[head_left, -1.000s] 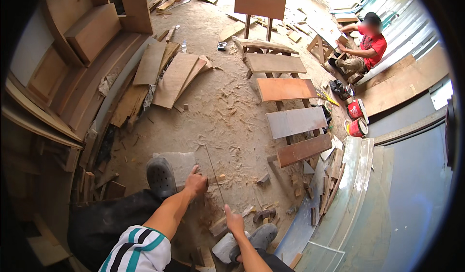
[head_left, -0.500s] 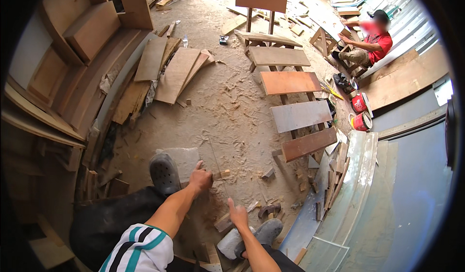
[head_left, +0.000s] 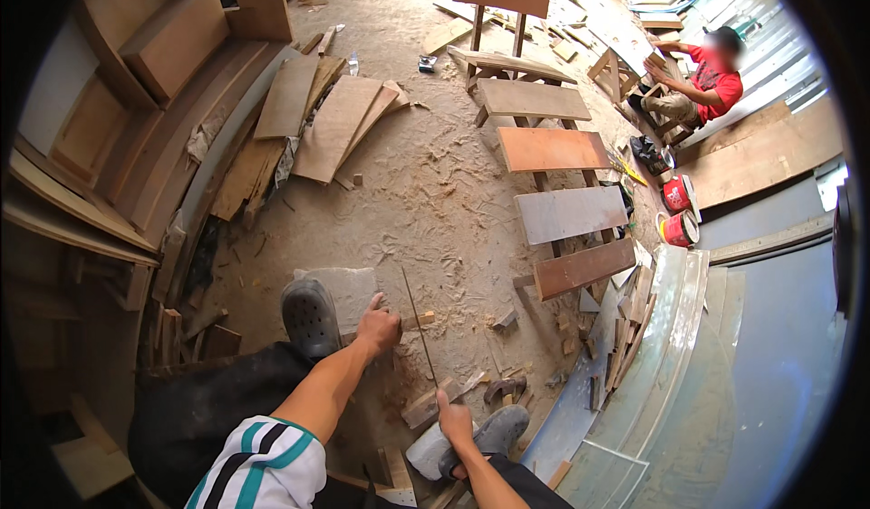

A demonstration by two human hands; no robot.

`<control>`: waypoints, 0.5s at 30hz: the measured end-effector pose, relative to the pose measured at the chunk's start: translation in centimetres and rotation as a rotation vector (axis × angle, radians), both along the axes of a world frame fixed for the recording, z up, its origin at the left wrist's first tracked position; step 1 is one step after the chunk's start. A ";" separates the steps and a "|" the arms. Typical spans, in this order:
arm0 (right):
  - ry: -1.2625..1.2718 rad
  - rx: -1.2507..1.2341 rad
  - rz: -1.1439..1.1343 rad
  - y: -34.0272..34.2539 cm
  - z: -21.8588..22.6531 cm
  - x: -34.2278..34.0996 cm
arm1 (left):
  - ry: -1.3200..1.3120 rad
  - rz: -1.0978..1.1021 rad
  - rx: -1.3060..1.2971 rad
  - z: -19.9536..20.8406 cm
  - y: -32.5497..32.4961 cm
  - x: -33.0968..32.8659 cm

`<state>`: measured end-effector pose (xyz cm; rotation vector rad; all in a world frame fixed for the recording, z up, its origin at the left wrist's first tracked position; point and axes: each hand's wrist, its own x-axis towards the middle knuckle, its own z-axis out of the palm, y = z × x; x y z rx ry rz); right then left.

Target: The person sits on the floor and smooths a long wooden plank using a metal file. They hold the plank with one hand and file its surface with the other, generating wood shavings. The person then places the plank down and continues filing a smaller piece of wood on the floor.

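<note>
My left hand (head_left: 379,329) is closed over a narrow wood strip (head_left: 424,319), its pale end sticking out to the right with the index finger stretched forward. Lower and to the right, my right hand (head_left: 456,421) grips a handsaw (head_left: 419,319), seen edge-on as a long thin dark line pointing away from me. The blade crosses beside the strip's end; whether it touches cannot be told. The handle is mostly hidden in my fist. Under and beside my left grey clog (head_left: 311,319) lies a pale flat block (head_left: 349,289).
Near my right clog (head_left: 501,430) lie a hammer (head_left: 505,389) and a wood block (head_left: 428,406). Wooden slats (head_left: 584,268) on a frame stand ahead right. Boards (head_left: 335,133) are stacked at left by a cabinet (head_left: 195,51). A person in red (head_left: 716,83) sits at far right near paint cans (head_left: 678,229).
The saw, blurred before, now shows sharply. My right hand has shifted slightly to the right and nearer me; my left hand stays on the strip. The view has tilted slightly.
</note>
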<state>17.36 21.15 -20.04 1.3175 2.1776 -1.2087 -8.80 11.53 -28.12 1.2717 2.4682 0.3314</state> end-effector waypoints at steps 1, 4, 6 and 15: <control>-0.025 0.011 0.014 0.0 0.0 0.9 | -0.009 0.001 0.003 0.2 0.1 0.0; -0.024 0.047 0.063 0.2 -0.8 2.0 | 0.008 0.012 0.022 0.0 0.4 0.0; 0.078 0.079 0.123 1.1 -3.1 0.6 | 0.022 0.015 0.048 -0.4 0.2 0.2; -0.064 0.023 -0.005 -0.2 1.5 2.3 | -0.018 0.009 -0.018 0.8 0.5 0.0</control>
